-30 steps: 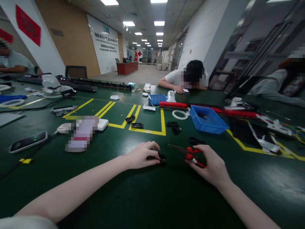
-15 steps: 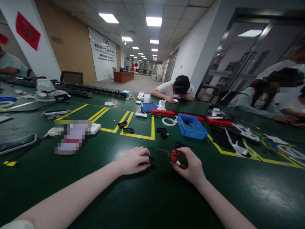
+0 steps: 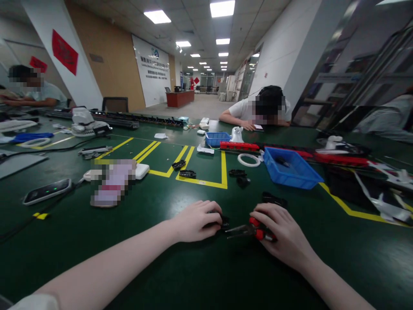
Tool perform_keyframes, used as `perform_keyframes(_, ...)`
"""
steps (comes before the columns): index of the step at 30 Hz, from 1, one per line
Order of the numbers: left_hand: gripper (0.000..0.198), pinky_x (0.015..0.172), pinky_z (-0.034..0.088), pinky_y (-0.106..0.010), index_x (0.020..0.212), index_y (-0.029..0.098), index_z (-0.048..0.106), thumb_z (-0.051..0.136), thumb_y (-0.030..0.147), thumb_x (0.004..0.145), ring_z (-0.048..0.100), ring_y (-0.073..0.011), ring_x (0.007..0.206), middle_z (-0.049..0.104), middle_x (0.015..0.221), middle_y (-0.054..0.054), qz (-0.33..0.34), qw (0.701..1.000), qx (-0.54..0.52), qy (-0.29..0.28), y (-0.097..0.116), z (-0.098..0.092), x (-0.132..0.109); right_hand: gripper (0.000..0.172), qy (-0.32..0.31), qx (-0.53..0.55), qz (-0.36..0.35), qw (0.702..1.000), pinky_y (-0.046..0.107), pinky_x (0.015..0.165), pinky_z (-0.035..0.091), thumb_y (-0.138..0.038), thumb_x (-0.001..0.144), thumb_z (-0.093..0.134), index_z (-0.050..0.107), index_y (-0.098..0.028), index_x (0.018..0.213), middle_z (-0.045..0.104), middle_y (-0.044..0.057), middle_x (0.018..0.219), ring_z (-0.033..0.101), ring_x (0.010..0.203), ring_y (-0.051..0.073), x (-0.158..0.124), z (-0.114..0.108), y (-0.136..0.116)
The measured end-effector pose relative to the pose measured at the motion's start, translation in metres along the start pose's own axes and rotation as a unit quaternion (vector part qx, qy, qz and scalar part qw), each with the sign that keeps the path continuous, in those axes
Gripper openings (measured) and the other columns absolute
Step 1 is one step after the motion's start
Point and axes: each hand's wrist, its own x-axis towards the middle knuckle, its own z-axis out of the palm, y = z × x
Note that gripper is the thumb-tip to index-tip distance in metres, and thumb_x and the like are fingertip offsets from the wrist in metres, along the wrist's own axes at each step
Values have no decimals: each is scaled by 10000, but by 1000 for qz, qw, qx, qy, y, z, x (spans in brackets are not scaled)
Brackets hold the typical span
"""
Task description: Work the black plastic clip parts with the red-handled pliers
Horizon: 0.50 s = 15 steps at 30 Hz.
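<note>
My left hand (image 3: 200,219) rests on the green table (image 3: 180,275) with its fingers curled round a small black part (image 3: 225,222), most of which the fingers hide. To its right, my right hand (image 3: 284,230) grips red-handled pliers (image 3: 256,228). Their metal jaws are parted and point left, close to the black part. Just beyond my right hand lies a dark piece (image 3: 273,199). Farther forward are more black parts, one (image 3: 187,173) beside the yellow tape and another (image 3: 238,172) to the right of it.
A blue tray (image 3: 292,170) stands beyond my right hand, near a white ring (image 3: 248,160) and red strips (image 3: 239,146). At left lie a phone (image 3: 111,185) and a black device with cable (image 3: 48,191). Across the table a person (image 3: 269,105) leans over a phone.
The view has turned, shifting the scene. The pliers have come nearer the black part at my left hand, and my right hand has turned further over their handles.
</note>
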Motion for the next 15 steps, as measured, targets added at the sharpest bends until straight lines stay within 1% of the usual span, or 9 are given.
perform_keyframes(3, 124, 897, 467, -342, 1032, 201, 611, 580, 247, 921, 586, -195, 1047, 584, 1180, -51, -12, 999, -34, -5, 0, -1, 0, 470, -1, -11, -18, 1000, 516, 921, 503, -133, 734, 551, 575, -241, 1191, 628, 107, 1165, 588, 1111, 309, -1, 0, -6)
perform_keyframes(7, 118, 877, 468, -348, 1026, 207, 617, 586, 242, 917, 591, -206, 1036, 589, 1179, -55, -17, 999, -47, -9, 1, -2, 0, 484, -9, -9, -20, 1000, 509, 939, 504, -109, 717, 550, 591, -248, 1179, 641, 96, 1176, 590, 1127, 303, 0, 1, -9)
perform_keyframes(11, 111, 861, 473, -341, 1024, 206, 616, 583, 234, 922, 585, -204, 1039, 583, 1187, -54, -19, 999, -47, -7, 1, -1, 0, 465, -33, 14, 0, 999, 503, 934, 513, -161, 741, 570, 572, -244, 1199, 649, 91, 1175, 603, 1109, 295, -2, -1, -6)
perform_keyframes(15, 102, 873, 475, -349, 1018, 206, 610, 582, 209, 919, 577, -205, 1048, 579, 1186, -50, -26, 998, -57, -6, 2, 0, 0, 424, -57, 21, 23, 998, 456, 845, 541, -240, 753, 615, 573, -221, 1175, 657, 102, 1113, 632, 1009, 276, -4, -6, -9)
